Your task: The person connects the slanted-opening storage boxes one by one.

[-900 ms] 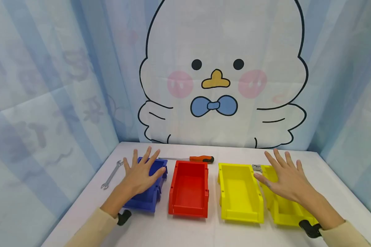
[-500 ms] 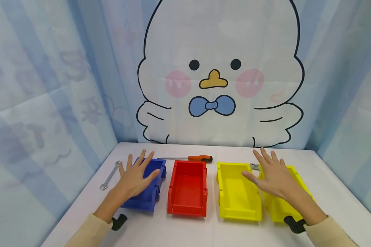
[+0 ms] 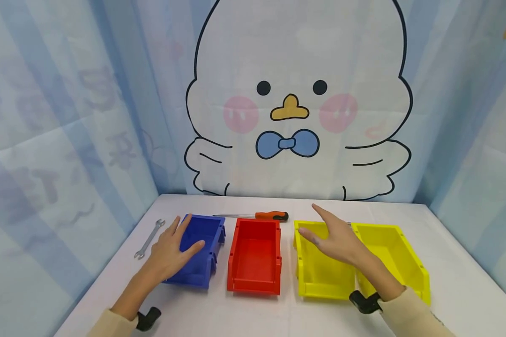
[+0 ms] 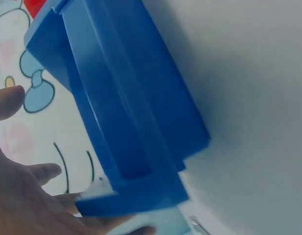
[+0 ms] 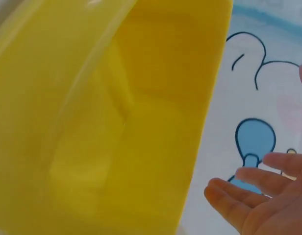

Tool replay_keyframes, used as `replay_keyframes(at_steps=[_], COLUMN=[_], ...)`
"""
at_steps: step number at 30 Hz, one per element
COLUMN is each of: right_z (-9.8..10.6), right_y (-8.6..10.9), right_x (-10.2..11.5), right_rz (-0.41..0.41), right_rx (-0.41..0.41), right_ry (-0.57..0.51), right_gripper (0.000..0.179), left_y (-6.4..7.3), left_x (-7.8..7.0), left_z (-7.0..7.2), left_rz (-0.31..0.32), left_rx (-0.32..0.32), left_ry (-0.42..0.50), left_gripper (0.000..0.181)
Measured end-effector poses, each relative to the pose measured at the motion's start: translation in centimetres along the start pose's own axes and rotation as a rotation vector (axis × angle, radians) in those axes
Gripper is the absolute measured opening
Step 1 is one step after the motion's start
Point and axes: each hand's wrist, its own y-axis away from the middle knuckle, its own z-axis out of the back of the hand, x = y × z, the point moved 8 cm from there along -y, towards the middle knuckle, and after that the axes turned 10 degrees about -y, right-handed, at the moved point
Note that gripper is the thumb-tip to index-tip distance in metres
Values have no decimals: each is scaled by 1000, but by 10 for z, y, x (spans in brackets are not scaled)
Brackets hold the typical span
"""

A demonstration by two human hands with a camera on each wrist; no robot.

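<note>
In the head view my left hand (image 3: 167, 255) hovers over the left side of the blue bin (image 3: 200, 262), fingers spread and nothing held. The left wrist view shows that hand beside the blue bin (image 4: 121, 98). Above the left of two yellow bins, the nearer yellow bin (image 3: 324, 276), my right hand (image 3: 339, 241) hangs with straight fingers and holds nothing. The right wrist view has a yellow bin (image 5: 156, 147) filling its left, with the fingers (image 5: 229, 198) apart from it. Between the hands stands a red bin (image 3: 255, 262).
A screwdriver (image 3: 271, 216) with an orange and black handle lies behind the red bin. Left of the blue bin is a double-ended wrench (image 3: 149, 239). The second yellow bin (image 3: 394, 255) stands at the right. A printed curtain (image 3: 295, 178) closes the table's back.
My right hand has moved left, from over the right yellow bin to over the left one. The left hand has drawn back slightly leftward and toward me. The bins keep their places.
</note>
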Motion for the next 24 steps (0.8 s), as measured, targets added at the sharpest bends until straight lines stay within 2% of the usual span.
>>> replay_keyframes(at_steps=[6,13,16,21,24], right_z=[-18,-40,-49,-61,-69], right_y=[-6,-11,-11,-11,-11], right_x=[15,29,33,41,42], right_rz=[-11,-51,-102,-160,-185], right_rx=[19,41,48,32,34], right_ry=[-186,-342,-360,-331,-321], right_gripper=[87,80,77,75,75], left_y=[8,14,14,14,17], left_x=[13,18,22,27,28], left_z=[-5,-8,-10,-13,-12], left_rz=[33,-20,-32,-26,-43], left_rx=[62,19,18,40,26], left_ry=[111,172,197,220,231], left_gripper=[97,101,102,105,105])
